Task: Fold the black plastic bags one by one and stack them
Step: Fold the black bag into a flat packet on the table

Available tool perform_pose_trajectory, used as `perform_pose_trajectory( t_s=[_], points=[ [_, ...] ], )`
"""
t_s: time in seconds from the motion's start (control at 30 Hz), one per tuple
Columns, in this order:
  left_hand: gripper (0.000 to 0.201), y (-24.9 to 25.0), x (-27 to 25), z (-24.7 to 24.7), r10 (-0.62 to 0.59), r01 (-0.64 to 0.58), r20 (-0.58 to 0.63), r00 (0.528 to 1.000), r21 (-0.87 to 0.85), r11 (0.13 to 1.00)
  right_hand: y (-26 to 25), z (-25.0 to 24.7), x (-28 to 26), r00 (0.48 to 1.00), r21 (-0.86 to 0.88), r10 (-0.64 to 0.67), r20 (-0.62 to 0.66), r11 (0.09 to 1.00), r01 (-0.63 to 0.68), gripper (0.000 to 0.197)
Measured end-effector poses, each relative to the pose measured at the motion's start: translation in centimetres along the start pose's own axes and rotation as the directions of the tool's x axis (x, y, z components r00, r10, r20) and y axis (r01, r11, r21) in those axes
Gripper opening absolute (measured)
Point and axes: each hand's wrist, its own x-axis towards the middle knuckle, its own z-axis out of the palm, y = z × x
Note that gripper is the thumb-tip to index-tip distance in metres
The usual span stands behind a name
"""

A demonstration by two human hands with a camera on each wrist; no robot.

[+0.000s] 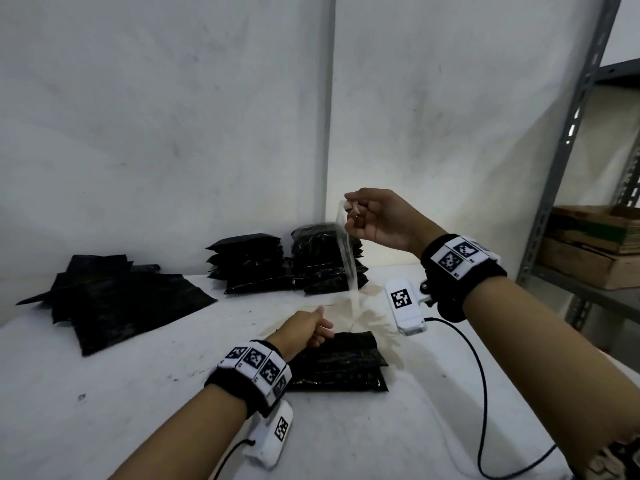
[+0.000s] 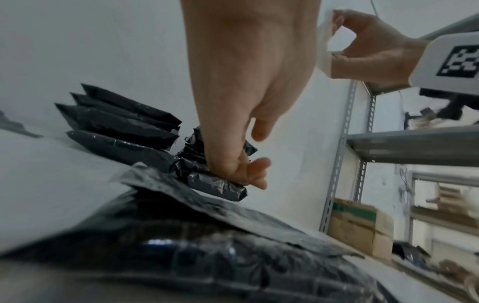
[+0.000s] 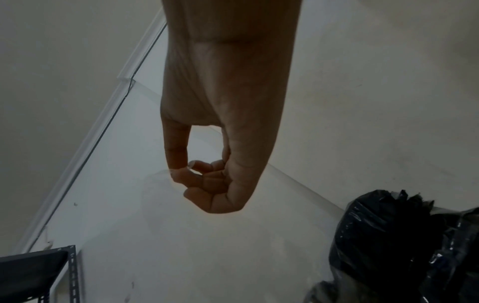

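- The right hand point(image 1: 379, 220) is raised above the white table point(image 1: 138, 393), thumb and fingertips pinched together on the top edge of a clear plastic sheet point(image 1: 349, 265), the other fingers curled toward the palm.
- The clear plastic sheet hangs down from that pinch as a thin translucent strip, and its lower end reaches the table just behind the nearest pile of folded bags point(image 1: 341, 363).
- From the right wrist view the right hand's point(image 3: 215, 180) thumb tip meets the curled fingers; the film itself shows there only as a faint sheen, so its edges are hard to trace.
- The left hand point(image 1: 304, 329) is low at the near pile's back left corner, fingers curled in with the thumb pointing up; the left wrist view shows the fingers point(image 2: 249, 174) bunched together, but whether they pinch anything I cannot tell.
- The near pile of folded bags is a short stack of black glossy packets lying flat on the table, right in front of the person.
- Two taller stacks of folded black bags point(image 1: 287, 263) stand side by side at the back of the table against the wall.
- Unfolded black plastic bags point(image 1: 121, 299) lie spread flat and overlapping on the left part of the table, well apart from the near pile.
- A grey metal shelving rack point(image 1: 554, 188) stands to the right, with cardboard boxes point(image 1: 588, 247) on its shelf.
- Both wrists wear black bands with checkered markers and a white camera unit; a black cable point(image 1: 481, 393) trails over the table from the right one.
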Motion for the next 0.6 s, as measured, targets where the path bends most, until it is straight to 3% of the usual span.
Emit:
perform_pose_trajectory(
  t_s=[0.1,0.2,0.33,0.47,0.6],
  points=[
    [0.07,0.8,-0.5,0.0,-0.144,0.194,0.193,0.971,-0.275,0.942,-0.2,0.4,0.1,1.0,0.039,0.002,0.025,0.999,-0.003,0.017],
    [0.051,1.3,-1.2,0.1,-0.123,0.241,0.285,0.951,-0.43,0.87,-0.3,0.4,0.2,0.999,0.071,-0.003,0.035,0.997,0.0,0.022],
    [0.011,1.2,-1.4,-0.7,-0.002,0.067,0.123,0.992,-0.523,0.85,0.1,-0.4,-0.3,1.0,0.088,-0.004,0.018,0.996,0.002,0.017],
    [0.007,0.0,-1.7,-4.6,-0.014,-0.033,-0.08,0.997,-0.563,0.826,0.7,-2.6,-1.9,0.999,0.027,0.026,-0.035,0.999,-0.025,0.009],
    [0.007,-1.3,-3.1,-9.1,-0.049,-0.035,-0.172,0.984,-0.454,0.891,2.4,-6.1,-4.0,0.981,-0.121,0.135,-0.138,0.981,-0.152,0.008]
  ],
)
